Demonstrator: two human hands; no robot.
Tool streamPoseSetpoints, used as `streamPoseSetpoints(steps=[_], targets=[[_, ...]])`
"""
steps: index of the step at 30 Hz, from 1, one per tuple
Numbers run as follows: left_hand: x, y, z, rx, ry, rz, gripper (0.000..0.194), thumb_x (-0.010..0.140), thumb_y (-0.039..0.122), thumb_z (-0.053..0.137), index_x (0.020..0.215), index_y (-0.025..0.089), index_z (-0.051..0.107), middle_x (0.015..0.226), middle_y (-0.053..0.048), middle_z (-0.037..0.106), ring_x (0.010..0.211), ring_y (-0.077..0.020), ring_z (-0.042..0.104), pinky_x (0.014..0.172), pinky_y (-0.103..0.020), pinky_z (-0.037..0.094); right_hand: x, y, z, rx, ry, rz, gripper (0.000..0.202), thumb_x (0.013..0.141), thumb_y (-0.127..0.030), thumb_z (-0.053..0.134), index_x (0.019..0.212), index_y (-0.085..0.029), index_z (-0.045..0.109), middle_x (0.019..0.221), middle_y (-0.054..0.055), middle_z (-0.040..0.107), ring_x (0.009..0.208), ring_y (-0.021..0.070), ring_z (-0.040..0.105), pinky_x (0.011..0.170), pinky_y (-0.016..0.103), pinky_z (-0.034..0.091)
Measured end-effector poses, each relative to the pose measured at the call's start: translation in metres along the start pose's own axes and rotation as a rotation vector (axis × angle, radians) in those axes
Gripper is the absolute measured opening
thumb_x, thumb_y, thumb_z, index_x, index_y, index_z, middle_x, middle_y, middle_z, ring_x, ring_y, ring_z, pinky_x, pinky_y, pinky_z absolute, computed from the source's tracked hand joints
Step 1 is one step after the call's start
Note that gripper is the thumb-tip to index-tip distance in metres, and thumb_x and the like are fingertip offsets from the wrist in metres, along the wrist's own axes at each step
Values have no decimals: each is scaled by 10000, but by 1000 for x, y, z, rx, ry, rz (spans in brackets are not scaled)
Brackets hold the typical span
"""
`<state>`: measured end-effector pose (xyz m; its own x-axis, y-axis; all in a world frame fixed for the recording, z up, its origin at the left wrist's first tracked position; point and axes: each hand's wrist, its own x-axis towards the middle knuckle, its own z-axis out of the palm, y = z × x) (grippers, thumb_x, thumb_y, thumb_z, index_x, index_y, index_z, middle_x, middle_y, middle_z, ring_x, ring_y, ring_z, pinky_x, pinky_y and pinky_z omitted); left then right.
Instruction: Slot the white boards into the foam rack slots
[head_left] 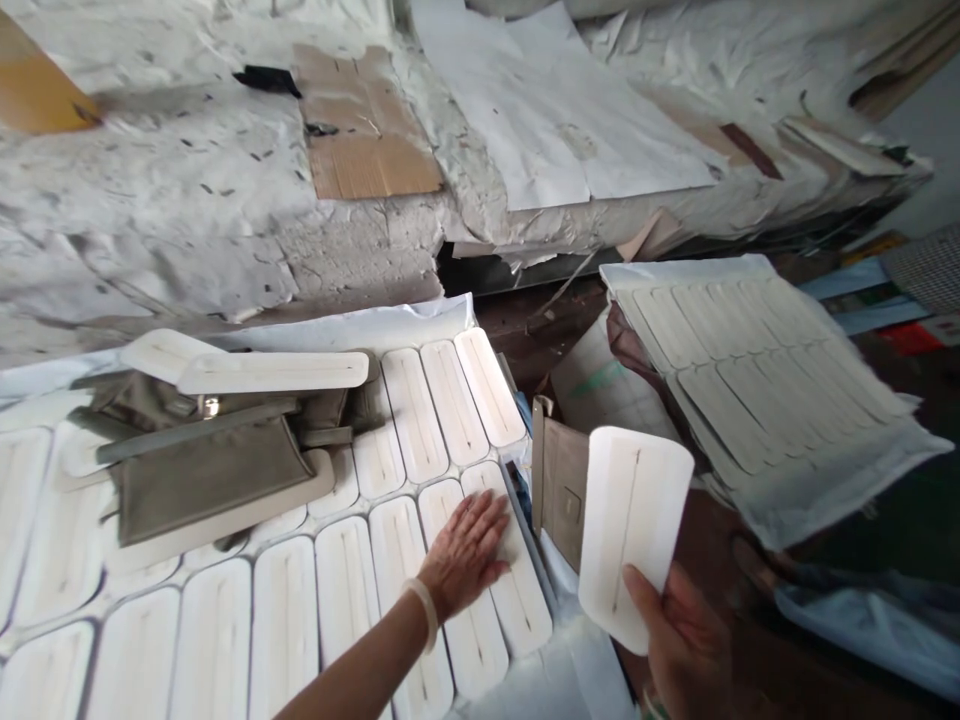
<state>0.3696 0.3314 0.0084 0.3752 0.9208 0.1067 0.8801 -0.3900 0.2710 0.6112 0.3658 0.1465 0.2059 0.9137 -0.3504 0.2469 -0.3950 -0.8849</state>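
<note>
My left hand, with a pale band at the wrist, lies flat with fingers extended on a white rounded panel at the right end of a row. In my right hand is a grey-brown bag piece with a white rounded base panel facing me. The thumb presses on the panel's lower edge; the other fingers are partly hidden behind it. Dark lines run down the middle of the panels. Similar grey-brown bag pieces with white panels lie piled on the rows to the left.
A second sheet-covered stack bearing rows of pale panels stands at the right. Behind runs a bench covered in crusted white material, with cardboard and white paper on it. A yellow object stands at the far left.
</note>
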Motion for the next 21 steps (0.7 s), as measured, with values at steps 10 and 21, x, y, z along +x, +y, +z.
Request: streamPoseSetpoints(steps=[10,21], targets=[[34,-6,-1,-48,-57,54,549,951,561,485,1370,207,486,1522,-20,403,1466,-255,246,1214,-458,244,5,51,-10,-516,-241,-84,479,895,-598,461,1176,-254,640,1165,91,733,1010,283,696,853,363,549],[33,-3,-3,-54,-23,27,498,978,520,445,1376,222,483,1505,0,429,1435,-254,315,1195,-468,282,64,61,25,-456,-502,-36,305,838,-466,515,859,-181,620,815,44,679,795,239,618,726,352,466]])
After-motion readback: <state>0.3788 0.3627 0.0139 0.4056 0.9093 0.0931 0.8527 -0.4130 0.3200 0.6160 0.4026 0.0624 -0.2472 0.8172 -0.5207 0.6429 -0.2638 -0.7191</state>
